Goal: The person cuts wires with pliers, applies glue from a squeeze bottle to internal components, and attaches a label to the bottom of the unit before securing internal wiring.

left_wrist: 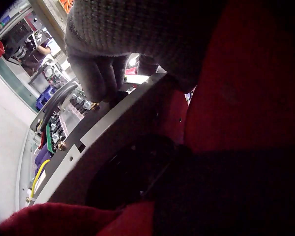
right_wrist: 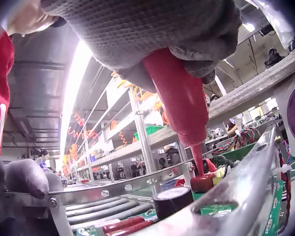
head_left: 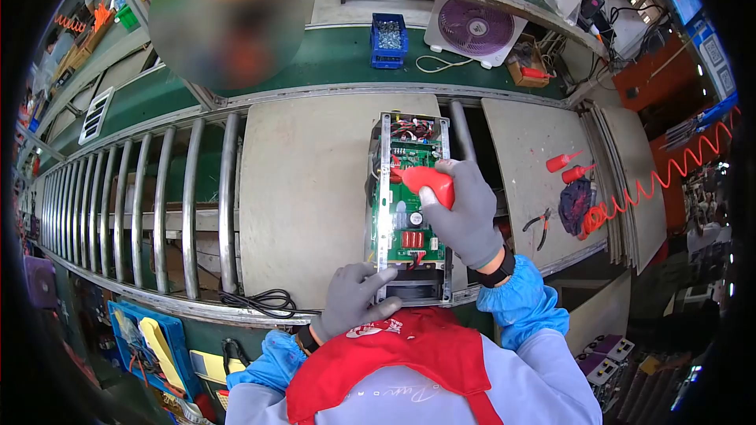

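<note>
My gloved right hand (head_left: 470, 219) grips a red squeeze bottle (head_left: 429, 181) and holds it tilted, nozzle downward. In the right wrist view the nozzle (right_wrist: 198, 160) comes down right at a small red block (right_wrist: 202, 183) on the circuit board. That green circuit board (head_left: 402, 216) lies inside an open metal chassis (head_left: 384, 224), which also carries a bundle of wires (head_left: 413, 130) at its far end and a black fan (head_left: 413, 287) at its near end. At the near left corner, my gloved left hand (head_left: 350, 297) holds the chassis edge, fingers bent over it.
The chassis stands on a pale board (head_left: 299, 197) over the roller conveyor (head_left: 161, 205). To the right lie red bottles (head_left: 563, 161), pliers (head_left: 539, 228) and a coiled red hose (head_left: 630, 205). A black cable (head_left: 264, 301) lies at the near rail. Behind stand a blue bin (head_left: 388, 39) and a fan (head_left: 475, 27).
</note>
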Demonstrator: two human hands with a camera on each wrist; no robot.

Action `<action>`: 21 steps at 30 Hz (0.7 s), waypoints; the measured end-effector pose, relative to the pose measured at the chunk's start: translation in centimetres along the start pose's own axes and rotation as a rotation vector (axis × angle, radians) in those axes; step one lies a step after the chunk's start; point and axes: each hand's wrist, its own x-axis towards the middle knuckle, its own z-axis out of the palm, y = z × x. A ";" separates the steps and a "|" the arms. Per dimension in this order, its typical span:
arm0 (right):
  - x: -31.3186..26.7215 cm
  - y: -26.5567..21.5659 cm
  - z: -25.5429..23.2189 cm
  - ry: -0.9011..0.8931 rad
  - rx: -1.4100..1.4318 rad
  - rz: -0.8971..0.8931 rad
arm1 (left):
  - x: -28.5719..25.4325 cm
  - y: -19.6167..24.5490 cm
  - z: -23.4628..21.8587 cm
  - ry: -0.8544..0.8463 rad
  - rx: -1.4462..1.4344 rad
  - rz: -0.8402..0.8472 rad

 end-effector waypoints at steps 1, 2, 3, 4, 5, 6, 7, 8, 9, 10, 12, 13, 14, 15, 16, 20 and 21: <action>0.2 0.0 0.0 -0.004 0.002 0.007 | 0.0 0.0 0.0 -0.010 -0.001 -0.006; 0.4 -0.1 0.0 -0.015 0.002 0.010 | 0.0 0.1 0.0 -0.001 0.003 -0.002; 0.7 -0.1 0.0 -0.026 0.002 0.013 | 0.0 0.2 0.0 0.008 0.008 0.001; 0.9 -0.1 0.0 -0.037 0.001 0.016 | 0.0 0.3 0.0 0.016 0.012 0.005; 1.0 0.0 0.0 -0.044 -0.011 0.001 | 0.0 0.3 0.0 0.017 0.012 0.004; 1.1 0.1 0.0 -0.051 -0.022 -0.014 | 0.0 0.4 -0.1 0.018 0.011 0.003; 1.2 0.2 0.0 -0.058 -0.034 -0.030 | 0.0 0.4 -0.1 0.019 0.011 0.002; 1.3 0.1 -0.1 -0.068 -0.047 -0.034 | 0.1 0.4 -0.1 0.025 0.015 0.006; 1.5 -0.1 -0.3 -0.078 -0.060 -0.039 | 0.1 0.4 0.0 0.033 0.017 0.011; 1.6 -0.3 -0.4 -0.089 -0.073 -0.046 | 0.1 0.4 0.0 0.041 0.020 0.014; 1.6 -0.6 -0.6 -0.113 -0.082 -0.049 | 0.1 0.5 0.0 0.053 0.015 0.014; 1.6 -0.6 -0.6 -0.126 -0.088 -0.051 | 0.2 0.6 0.0 0.059 0.013 0.013; 1.6 -0.6 -0.6 -0.133 -0.092 -0.072 | 0.2 0.5 0.0 0.068 0.014 0.022; 1.5 -0.6 -0.6 -0.141 -0.097 -0.092 | 0.2 0.5 0.1 0.077 0.014 0.029; 1.4 -0.7 -0.6 -0.150 -0.101 -0.112 | 0.1 0.5 0.2 0.085 0.014 0.035; 0.5 -0.2 -1.7 -0.099 -0.045 -0.066 | 0.2 0.3 0.1 0.052 0.029 0.037; 0.1 -0.5 -2.7 -0.083 0.002 -0.004 | 0.2 0.4 0.0 0.025 0.017 0.008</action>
